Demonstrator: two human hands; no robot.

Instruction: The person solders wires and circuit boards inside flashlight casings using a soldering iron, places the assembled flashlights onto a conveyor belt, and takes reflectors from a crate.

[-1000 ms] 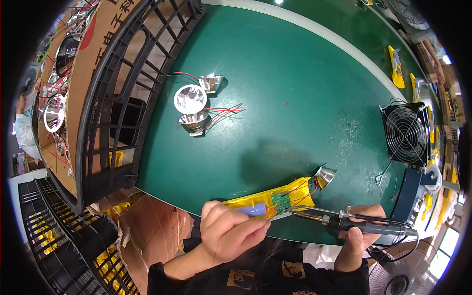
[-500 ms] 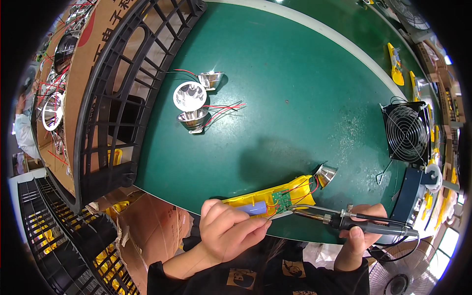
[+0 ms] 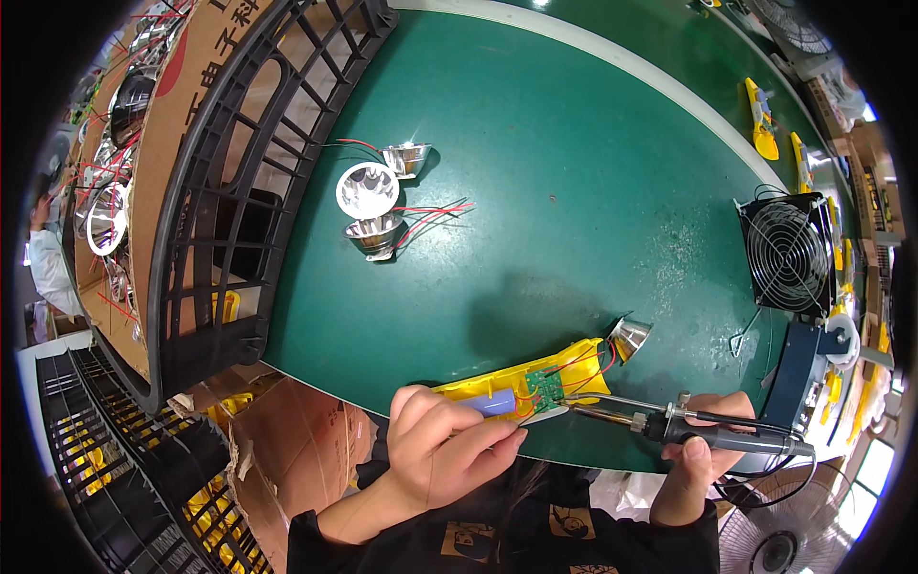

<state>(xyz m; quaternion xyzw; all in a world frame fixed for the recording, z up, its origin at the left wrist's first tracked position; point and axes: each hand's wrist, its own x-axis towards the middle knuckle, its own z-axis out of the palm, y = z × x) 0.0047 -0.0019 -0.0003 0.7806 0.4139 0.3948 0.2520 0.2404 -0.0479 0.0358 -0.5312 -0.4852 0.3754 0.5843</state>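
A yellow plastic half-shell housing [image 3: 574, 362] lies at the near edge of the green table. Inside it are a blue-violet cylindrical battery [image 3: 494, 403] and a small green circuit board [image 3: 545, 386] with thin wires. My left hand [image 3: 445, 445] is closed over the housing's left end, thumb and forefinger pinched beside the battery; the curled fingers hide that end. In my right hand [image 3: 710, 440] is a grey-handled soldering iron [image 3: 708, 433] with a metal tube along it. Its tip points left, at the board's near right edge. Red wires link the board to a silver reflector cup [image 3: 631, 339] just beyond.
Three more reflector cups [image 3: 368, 191] with red wires stand at the table's left. A black plastic crate [image 3: 206, 230] and a cardboard box [image 3: 196, 105] border that side. A black fan [image 3: 789, 255] and a dark blue device [image 3: 796, 373] stand at the right.
The view has shifted very slightly. Both hands keep their grip, and the iron's tip remains at the board with only a tiny movement.
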